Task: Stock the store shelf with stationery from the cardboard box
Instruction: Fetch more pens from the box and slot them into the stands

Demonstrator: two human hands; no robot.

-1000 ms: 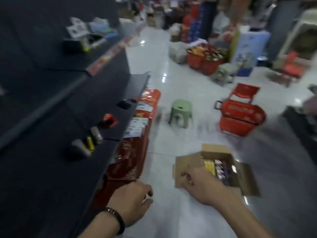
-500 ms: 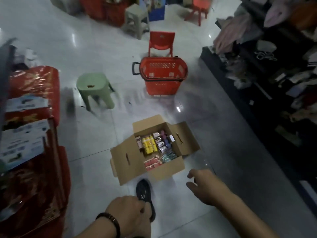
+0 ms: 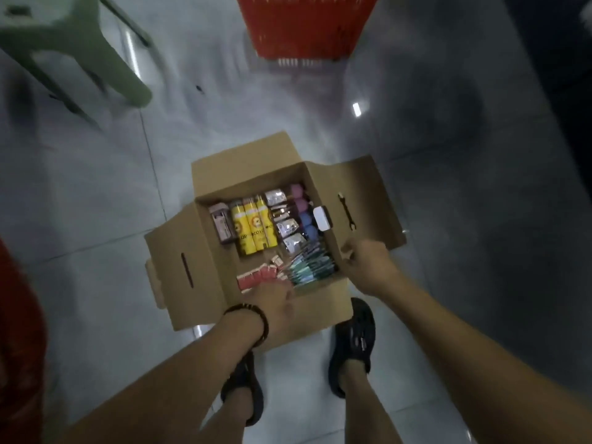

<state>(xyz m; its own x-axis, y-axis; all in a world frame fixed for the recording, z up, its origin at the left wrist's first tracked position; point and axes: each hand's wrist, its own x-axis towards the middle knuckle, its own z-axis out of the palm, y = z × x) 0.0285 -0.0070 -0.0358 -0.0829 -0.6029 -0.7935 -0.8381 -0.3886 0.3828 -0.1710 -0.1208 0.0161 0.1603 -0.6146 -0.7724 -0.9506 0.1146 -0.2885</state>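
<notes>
Cardboard box (image 3: pixel 192 251) sits on the tiled floor (image 3: pixel 96 187) at frame centre, all four flaps folded out, top open. The person stands at its 6 o'clock edge, both arms reaching down to it.

Contents, clock positions taken from box centre:
- yellow tubes (image 3: pixel 253 227), three side by side, lying flat, centre to 10 o'clock
- pinkish pack (image 3: pixel 221 224) at 9 o'clock, against the left wall
- silver packets (image 3: pixel 285 225) in a column just right of the tubes
- purple and blue round items (image 3: pixel 304 213) at 1–2 o'clock
- white item (image 3: pixel 322 217) at 3 o'clock, against the right wall
- teal packs (image 3: pixel 309 265) stacked at 4–5 o'clock
- red packs (image 3: pixel 256 277) at 6–7 o'clock, along the near wall

Left hand (image 3: pixel 275 299): over the near rim at 6 o'clock, reaching onto the red packs. Fingers are blurred and mostly hidden, so I can't tell if they grip anything. Dark bead bracelet (image 3: pixel 253 315) on that wrist.

Right hand (image 3: pixel 368 267): at the box's 4 o'clock corner, fingers curled against the top of the right wall where the flap folds out. Can't tell if it's a real grip or just contact.

Around, by frame clock: green stool (image 3: pixel 73 36) at 10 o'clock, red basket (image 3: pixel 304 24) at 12 o'clock, both well apart from the box. Two feet in dark sandals (image 3: pixel 355 341) at 6 o'clock, the right one just beside the box's near corner. Frame is motion-blurred.
</notes>
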